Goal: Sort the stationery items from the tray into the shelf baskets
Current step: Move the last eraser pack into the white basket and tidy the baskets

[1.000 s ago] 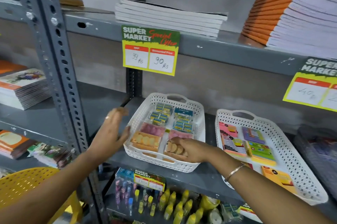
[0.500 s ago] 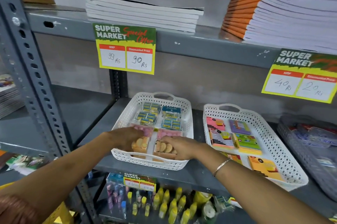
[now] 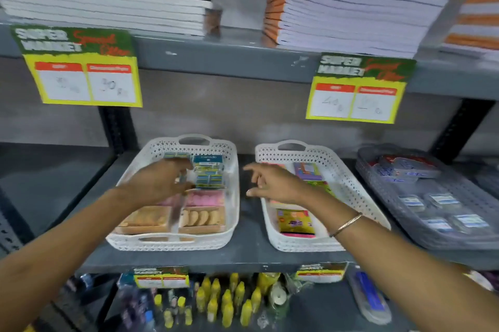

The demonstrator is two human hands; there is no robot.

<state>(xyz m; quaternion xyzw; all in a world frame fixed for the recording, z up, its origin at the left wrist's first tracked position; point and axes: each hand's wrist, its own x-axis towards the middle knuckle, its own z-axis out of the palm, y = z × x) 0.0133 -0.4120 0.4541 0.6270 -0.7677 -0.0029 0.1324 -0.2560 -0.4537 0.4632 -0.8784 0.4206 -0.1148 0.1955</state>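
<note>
Two white baskets (image 3: pixel 229 223) sit side by side on the grey shelf (image 3: pixel 248 256). Left hand (image 3: pixel 159 183) reaches over the eraser packs (image 3: pixel 201 217), grip unclear through blur; right hand (image 3: pixel 272 183) hovers between the baskets, fingers (image 3: pixel 251 168) spread, holding nothing.

Two bare forearms are seen, no sleeves reaching into view. A thin gold-coloured bangle (image 3: pixel 346 224) is worn on the right wrist. Left hand (image 3: pixel 159 183) and right hand (image 3: pixel 272 183) are ungloved.
</note>
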